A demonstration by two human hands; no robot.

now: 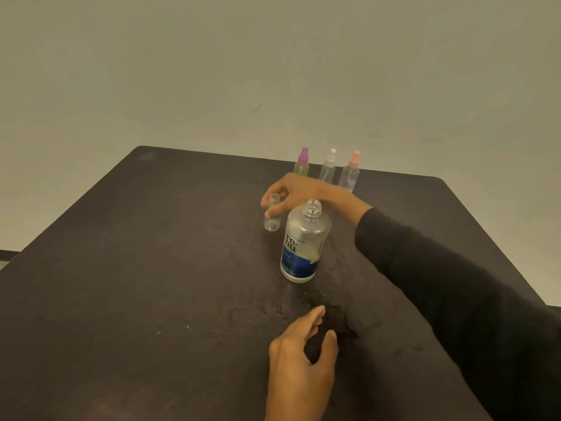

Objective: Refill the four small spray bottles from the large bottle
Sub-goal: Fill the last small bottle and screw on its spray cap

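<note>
The large clear bottle [303, 241] with a blue and white label stands uncapped at the table's middle. Just to its left and behind it stands a small clear bottle [271, 218] with no spray top. My right hand [291, 194] reaches in from the right in a black sleeve and grips this small bottle near its neck with thumb and fingers. Three small spray bottles stand in a row at the far edge: purple-topped [302, 164], white-topped [328, 167] and pink-topped [350, 173]. My left hand [300, 360] hovers low over the near table, fingers loosely spread, with nothing seen in it.
The dark table [136, 284] shows wet smears and scuffs around and in front of the large bottle. A plain pale wall lies behind the table. My right forearm crosses the table's right half.
</note>
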